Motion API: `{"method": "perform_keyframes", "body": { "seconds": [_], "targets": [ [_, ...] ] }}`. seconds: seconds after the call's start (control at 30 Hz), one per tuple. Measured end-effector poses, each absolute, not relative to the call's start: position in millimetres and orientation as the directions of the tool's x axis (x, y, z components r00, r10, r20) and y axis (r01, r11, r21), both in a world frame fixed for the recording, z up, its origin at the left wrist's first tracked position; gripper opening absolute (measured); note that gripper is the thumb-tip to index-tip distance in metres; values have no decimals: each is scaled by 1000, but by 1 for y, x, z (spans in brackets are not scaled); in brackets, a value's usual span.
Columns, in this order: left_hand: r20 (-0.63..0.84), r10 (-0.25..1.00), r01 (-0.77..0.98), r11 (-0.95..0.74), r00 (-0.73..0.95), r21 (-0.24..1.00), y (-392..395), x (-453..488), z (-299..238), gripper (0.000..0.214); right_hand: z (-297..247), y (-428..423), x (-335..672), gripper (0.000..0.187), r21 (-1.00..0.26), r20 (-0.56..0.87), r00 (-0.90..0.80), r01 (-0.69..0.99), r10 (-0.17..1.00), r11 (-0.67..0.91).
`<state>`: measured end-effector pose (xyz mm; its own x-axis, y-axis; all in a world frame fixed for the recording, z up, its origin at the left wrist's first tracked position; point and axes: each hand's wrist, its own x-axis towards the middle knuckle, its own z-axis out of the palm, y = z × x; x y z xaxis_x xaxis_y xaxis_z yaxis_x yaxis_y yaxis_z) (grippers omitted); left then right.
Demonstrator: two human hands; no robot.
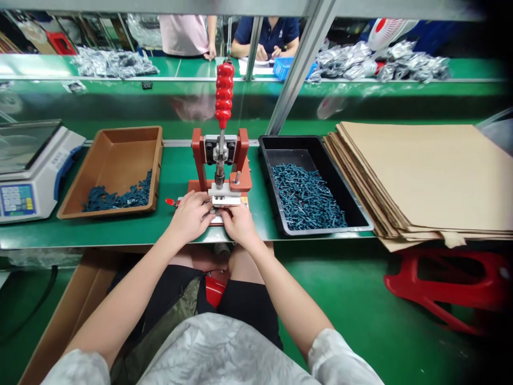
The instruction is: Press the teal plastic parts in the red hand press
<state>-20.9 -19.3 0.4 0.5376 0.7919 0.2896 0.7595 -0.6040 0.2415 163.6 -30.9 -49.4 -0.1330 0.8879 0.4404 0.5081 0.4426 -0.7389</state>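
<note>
Both hands are at the base of a hand press (219, 147) with an upright red ribbed handle (224, 95). My left hand (191, 215) lies on the left of the metal fixture (225, 195), fingers bent toward its middle. From the right, my right hand (239, 223) reaches the front of that fixture, its fingertips curled in under the block. Whatever is between the fingertips is too small and covered to make out. A small red-tipped lever (171, 202) sticks out beside my left hand.
Dark teal small parts lie in a brown tray (116, 140) on the left; thin teal pins fill a black tray (294, 155) on the right. A scale (28, 171), stacked cardboard sheets (417, 171) and a red stool (449, 283) flank them. Two people are across the bench.
</note>
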Motion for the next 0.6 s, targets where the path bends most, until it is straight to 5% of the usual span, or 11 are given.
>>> {"method": "perform_keyframes", "body": {
  "seconds": [0.43,0.53,0.6],
  "targets": [
    [265,800,752,-598,538,279,-26,-20,-1,27,-34,-15,178,27,-744,426,-186,486,886,459],
    [393,793,749,-590,466,303,-34,-31,4,28,-34,-14,178,27,-741,436,-191,479,879,471],
    [564,787,778,-510,250,367,-32,-43,7,29,-34,-15,178,27,-739,439,-197,476,876,478]
  ]
}}
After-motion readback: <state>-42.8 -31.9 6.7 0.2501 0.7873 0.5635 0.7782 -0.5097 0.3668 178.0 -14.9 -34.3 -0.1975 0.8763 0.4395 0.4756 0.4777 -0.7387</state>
